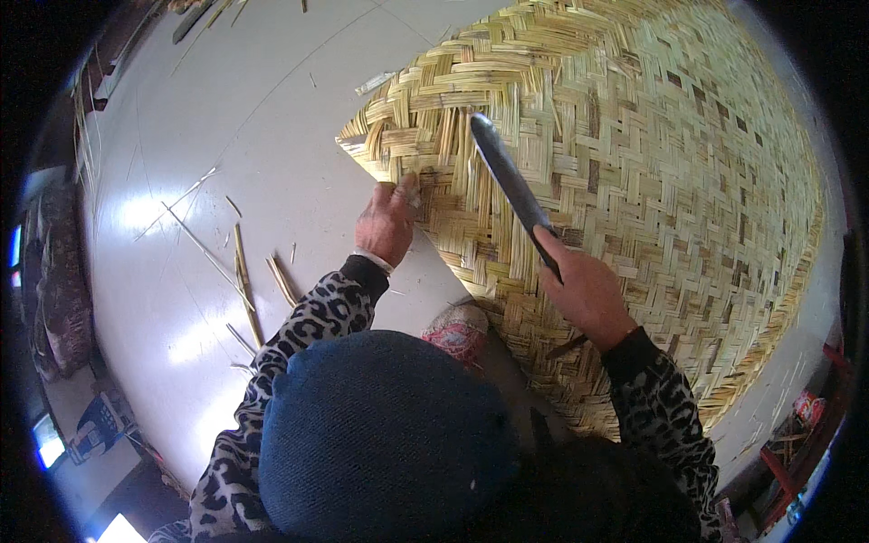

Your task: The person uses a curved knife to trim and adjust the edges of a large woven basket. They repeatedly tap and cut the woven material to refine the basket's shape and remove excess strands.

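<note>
"So, what lies in front of this person?"

"A large woven mat (634,181), straw yellow with brown patches, spread over the pale, shiny floor (272,136). It fills the upper right, and one pointed corner reaches left, toward the middle of the view."

"Where are the hands?"

"Both come from below, in black-and-white spotted sleeves (317,308). The left hand (387,226) is at the mat's left edge, just below that corner, fingers bent and their tips at the weave. I cannot tell whether its grip is pinched on the edge or only resting there. A white band shows at its wrist."

"And the right hand?"

"The right hand (584,290) is above the mat, its grip clamped around the lower end of a long, flat metal tool (511,176). The tool slants up and left across the weave, rounded tip toward the corner. I cannot tell whether it touches."

"What else is around?"

"Loose strips (243,281) lie scattered on the floor, left of the mat. A foot in reddish, patterned covering (459,335) sits between the forearms, beside the mat's edge. A rounded dark blue cloth shape (385,439) fills the bottom centre."
</note>
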Action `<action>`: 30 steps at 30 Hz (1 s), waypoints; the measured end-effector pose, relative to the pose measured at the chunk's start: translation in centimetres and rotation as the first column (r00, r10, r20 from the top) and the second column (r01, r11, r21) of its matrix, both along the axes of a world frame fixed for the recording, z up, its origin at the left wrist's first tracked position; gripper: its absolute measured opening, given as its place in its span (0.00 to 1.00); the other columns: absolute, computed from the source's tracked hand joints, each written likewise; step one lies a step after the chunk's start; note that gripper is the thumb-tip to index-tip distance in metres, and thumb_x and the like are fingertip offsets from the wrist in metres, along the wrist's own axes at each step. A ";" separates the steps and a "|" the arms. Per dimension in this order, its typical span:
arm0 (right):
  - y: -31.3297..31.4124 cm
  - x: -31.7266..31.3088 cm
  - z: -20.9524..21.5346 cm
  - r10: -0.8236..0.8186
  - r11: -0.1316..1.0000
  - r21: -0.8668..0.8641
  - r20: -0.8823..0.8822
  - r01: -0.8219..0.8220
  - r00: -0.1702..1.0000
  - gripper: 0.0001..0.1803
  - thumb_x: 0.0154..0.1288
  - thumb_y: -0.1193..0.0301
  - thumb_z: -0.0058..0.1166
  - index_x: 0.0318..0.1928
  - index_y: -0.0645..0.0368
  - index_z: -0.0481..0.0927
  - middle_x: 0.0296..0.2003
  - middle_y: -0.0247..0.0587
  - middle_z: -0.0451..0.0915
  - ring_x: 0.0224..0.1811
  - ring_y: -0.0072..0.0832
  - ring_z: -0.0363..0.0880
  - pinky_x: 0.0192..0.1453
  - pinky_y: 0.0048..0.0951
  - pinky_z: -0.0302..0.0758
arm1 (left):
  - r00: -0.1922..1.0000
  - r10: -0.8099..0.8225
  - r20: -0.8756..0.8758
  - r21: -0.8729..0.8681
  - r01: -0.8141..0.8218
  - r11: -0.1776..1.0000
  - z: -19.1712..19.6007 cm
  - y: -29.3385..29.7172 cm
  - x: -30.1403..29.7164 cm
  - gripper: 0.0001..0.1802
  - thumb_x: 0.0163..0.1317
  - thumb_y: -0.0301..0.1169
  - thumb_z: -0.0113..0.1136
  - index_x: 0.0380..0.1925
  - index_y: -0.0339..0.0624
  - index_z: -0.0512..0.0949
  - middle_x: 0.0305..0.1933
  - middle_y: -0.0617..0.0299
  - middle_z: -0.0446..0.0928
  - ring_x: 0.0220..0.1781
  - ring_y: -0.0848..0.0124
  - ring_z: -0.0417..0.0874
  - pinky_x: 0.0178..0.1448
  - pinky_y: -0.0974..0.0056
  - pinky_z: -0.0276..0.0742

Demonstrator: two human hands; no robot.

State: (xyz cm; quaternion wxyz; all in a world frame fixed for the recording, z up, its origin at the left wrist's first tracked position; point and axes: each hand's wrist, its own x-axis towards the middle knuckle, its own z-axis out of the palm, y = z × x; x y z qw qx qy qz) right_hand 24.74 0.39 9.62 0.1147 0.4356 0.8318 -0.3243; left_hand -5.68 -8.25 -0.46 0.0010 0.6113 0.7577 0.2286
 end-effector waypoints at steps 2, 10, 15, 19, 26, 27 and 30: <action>-0.8 0.3 0.1 -0.013 0.999 -0.049 -0.037 0.011 0.999 0.33 0.70 0.57 0.50 0.73 0.49 0.62 0.24 0.50 0.78 0.25 0.43 0.79 0.32 0.45 0.76 | 1.000 -0.012 -0.011 -0.080 0.011 0.997 0.7 0.5 0.1 0.14 0.64 0.36 0.59 0.48 0.45 0.79 0.34 0.50 0.81 0.38 0.54 0.84 0.41 0.56 0.79; -2.0 -0.7 1.9 -0.186 0.972 -0.167 -0.126 0.163 0.974 0.32 0.70 0.61 0.54 0.72 0.52 0.64 0.32 0.54 0.82 0.32 0.42 0.83 0.41 0.37 0.78 | 0.982 -0.139 -0.129 -0.466 0.064 0.882 2.0 2.1 -1.0 0.17 0.67 0.34 0.55 0.55 0.50 0.75 0.40 0.53 0.75 0.42 0.56 0.82 0.43 0.54 0.81; -0.9 -1.3 3.7 -0.206 0.967 0.044 -0.446 0.252 0.871 0.32 0.69 0.63 0.54 0.71 0.51 0.64 0.34 0.54 0.83 0.32 0.40 0.84 0.38 0.34 0.78 | 0.940 0.073 0.334 -0.413 0.076 0.907 1.7 5.5 -4.4 0.18 0.61 0.42 0.63 0.45 0.43 0.82 0.38 0.49 0.82 0.41 0.52 0.84 0.44 0.54 0.79; -0.9 -1.6 2.1 -0.063 0.996 0.065 -0.057 0.067 0.996 0.32 0.69 0.60 0.51 0.72 0.49 0.63 0.32 0.54 0.81 0.30 0.47 0.82 0.38 0.45 0.79 | 0.896 0.167 0.413 -0.399 0.013 0.917 0.5 9.1 -5.0 0.16 0.65 0.42 0.61 0.45 0.43 0.82 0.37 0.52 0.85 0.38 0.61 0.86 0.43 0.60 0.80; -0.8 -0.4 1.3 -0.188 0.981 0.008 -0.223 0.195 0.956 0.32 0.70 0.59 0.49 0.72 0.50 0.62 0.29 0.55 0.80 0.31 0.49 0.81 0.38 0.48 0.78 | 0.981 0.187 0.050 -0.501 -0.137 0.854 0.6 11.4 -4.7 0.21 0.60 0.51 0.61 0.44 0.48 0.81 0.39 0.51 0.84 0.43 0.52 0.85 0.48 0.51 0.79; -0.9 -0.5 1.4 -0.161 0.983 0.050 -0.248 0.178 0.955 0.32 0.70 0.59 0.49 0.72 0.50 0.62 0.28 0.55 0.80 0.31 0.49 0.81 0.38 0.49 0.78 | 0.978 0.201 0.062 -0.493 -0.146 0.858 0.7 11.4 -4.7 0.21 0.60 0.51 0.61 0.44 0.48 0.81 0.39 0.51 0.84 0.43 0.52 0.85 0.49 0.51 0.78; -0.7 -1.1 1.2 0.014 0.992 0.124 -0.007 -0.013 1.000 0.33 0.69 0.59 0.50 0.73 0.46 0.62 0.31 0.48 0.82 0.29 0.37 0.81 0.34 0.39 0.77 | 0.973 0.211 0.099 -0.484 -0.138 0.864 0.6 11.4 -4.9 0.23 0.60 0.53 0.61 0.45 0.47 0.81 0.38 0.51 0.84 0.44 0.52 0.85 0.49 0.52 0.78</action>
